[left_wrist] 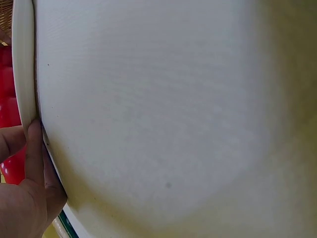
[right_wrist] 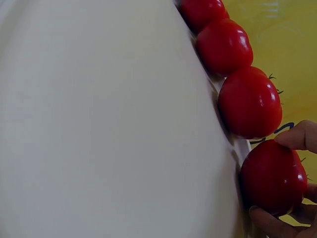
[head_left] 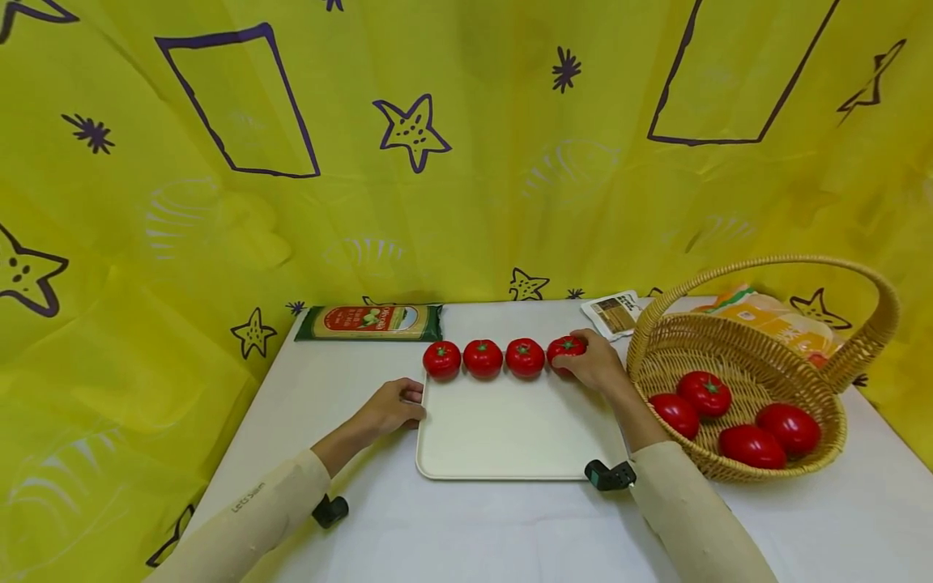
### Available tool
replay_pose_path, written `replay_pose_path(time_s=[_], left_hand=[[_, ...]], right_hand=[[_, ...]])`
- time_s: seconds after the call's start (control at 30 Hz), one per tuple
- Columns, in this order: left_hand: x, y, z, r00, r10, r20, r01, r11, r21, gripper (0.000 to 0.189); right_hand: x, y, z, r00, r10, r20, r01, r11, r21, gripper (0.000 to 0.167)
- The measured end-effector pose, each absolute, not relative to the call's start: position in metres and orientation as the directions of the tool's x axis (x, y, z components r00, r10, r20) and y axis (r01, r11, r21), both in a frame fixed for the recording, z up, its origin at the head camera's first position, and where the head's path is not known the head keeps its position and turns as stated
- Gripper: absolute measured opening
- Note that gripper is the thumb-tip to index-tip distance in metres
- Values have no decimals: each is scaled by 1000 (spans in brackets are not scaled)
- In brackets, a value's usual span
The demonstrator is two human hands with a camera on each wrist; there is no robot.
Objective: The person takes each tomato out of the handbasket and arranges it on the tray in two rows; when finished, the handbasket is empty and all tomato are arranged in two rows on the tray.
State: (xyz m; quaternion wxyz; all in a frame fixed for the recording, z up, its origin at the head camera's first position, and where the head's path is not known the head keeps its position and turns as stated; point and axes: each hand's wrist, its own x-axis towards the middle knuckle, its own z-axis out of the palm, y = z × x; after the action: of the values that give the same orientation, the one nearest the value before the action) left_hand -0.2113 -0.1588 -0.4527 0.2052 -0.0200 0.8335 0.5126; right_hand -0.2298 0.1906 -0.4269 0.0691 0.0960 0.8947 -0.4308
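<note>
Fourth tomato (head_left: pixel 565 346): at the right end of a row along the tray's far edge. Right hand (head_left: pixel 599 362) has it; the grip is closed to the tomato's width, thumb on one side and fingers on the other, per right wrist view. Other three tomatoes of the row (head_left: pixel 483 359) sit along the same tray edge, left of the held one, green calyxes up; right wrist view shows a small gap between the held one and its neighbour. Cream rectangular tray (head_left: pixel 521 433): left hand (head_left: pixel 392 407) pinches its left rim, grip nearly closed on the thin edge. Wicker basket (head_left: pixel 736 340), tall arched handle, right of the tray; four more red tomatoes (head_left: pixel 752 447) inside. Green-and-gold packet (head_left: pixel 368 322) lies beyond the tray's far left corner. Small white-and-brown packet (head_left: pixel 614 314) beyond the tray's far right corner. Orange printed bag (head_left: pixel 783 324) behind the basket, right of the tray, partly hidden. White-covered bench (head_left: pixel 466 530) under the tray. Yellow curtain (head_left: pixel 466 219) with dark starfish drawings behind the tray. Both forearms in beige sleeves (head_left: pixel 692 510), reaching in from the tray's near side.
</note>
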Motion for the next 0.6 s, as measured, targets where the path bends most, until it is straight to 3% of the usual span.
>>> replay_pose_path(time_s=[0.27,0.6], left_hand=[[-211,-159,-452,-913,185,-363,-239,479,845,43],[-210,-158,-451,-912,186,-365,-240,479,844,43]], right_hand=[[-229,191,-426,-971,112,-210,234,615,-753,72],[-226,193,-427,-969,82,-233,233,622,-748,92]])
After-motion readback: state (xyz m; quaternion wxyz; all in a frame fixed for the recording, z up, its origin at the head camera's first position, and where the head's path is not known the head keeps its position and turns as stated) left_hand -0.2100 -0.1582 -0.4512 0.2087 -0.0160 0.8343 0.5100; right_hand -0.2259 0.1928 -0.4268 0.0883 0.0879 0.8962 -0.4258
